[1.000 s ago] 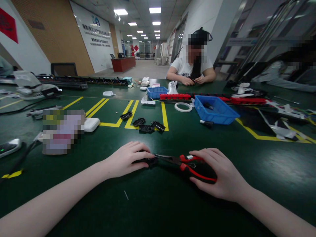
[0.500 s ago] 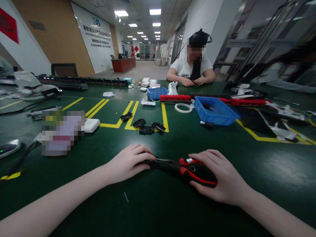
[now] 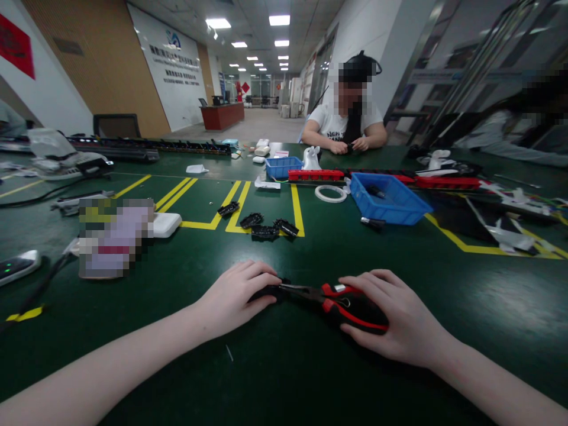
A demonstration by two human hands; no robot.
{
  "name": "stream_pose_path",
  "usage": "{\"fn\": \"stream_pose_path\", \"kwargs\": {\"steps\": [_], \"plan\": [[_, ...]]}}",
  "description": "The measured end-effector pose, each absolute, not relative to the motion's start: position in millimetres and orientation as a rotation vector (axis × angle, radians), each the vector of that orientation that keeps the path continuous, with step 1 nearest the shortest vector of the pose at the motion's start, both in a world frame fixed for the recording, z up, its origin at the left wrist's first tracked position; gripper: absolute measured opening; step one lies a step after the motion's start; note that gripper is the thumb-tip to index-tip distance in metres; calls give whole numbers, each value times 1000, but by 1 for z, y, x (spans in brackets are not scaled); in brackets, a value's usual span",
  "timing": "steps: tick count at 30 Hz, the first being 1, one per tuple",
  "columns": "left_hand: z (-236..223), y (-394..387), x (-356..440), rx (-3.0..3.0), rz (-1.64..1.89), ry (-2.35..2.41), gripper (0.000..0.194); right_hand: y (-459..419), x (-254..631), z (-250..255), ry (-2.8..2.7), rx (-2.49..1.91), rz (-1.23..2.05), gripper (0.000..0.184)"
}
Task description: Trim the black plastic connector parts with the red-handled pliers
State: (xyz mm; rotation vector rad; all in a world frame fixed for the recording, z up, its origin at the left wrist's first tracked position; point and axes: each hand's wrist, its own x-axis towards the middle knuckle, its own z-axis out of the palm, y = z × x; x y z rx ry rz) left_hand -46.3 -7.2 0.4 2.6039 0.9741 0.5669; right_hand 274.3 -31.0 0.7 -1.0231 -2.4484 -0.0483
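Note:
My right hand (image 3: pixel 393 316) is wrapped round the red and black handles of long-nose pliers (image 3: pixel 331 302). Their narrow jaws point left and meet a small black part (image 3: pixel 284 285), which my left hand (image 3: pixel 244 296) pinches between thumb and fingers. Most of that part is hidden under my left fingers, so its exact shape is unclear. Several similar-looking black plastic pieces (image 3: pixel 265 232) lie beyond my hands, near the yellow tape lines. A thin pale strip (image 3: pixel 229 353) rests on the green tabletop below my left hand.
A blue bin (image 3: pixel 390 201) with dark items inside stands ahead on the right, near a white tape roll (image 3: pixel 331 193). Long red strips (image 3: pixel 316 176) lie behind. At left are a blurred-out object (image 3: pixel 118 239) and a white box (image 3: pixel 166 225). A person (image 3: pixel 346 118) sits opposite.
My left hand has shifted very slightly right towards the pliers. The pliers still touch the black part, and the grip of both hands looks the same.

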Motion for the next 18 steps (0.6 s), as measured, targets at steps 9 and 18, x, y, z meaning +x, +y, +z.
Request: {"fn": "stream_pose_path", "kwargs": {"steps": [9,18], "plan": [[0,-5,-49,2749,549,854,29,-32,275,3,-2526,-1111,-64,56],[3,-6,-49,2793,510,821,31,-32,276,1,-2616,-1176,-80,55]]}}
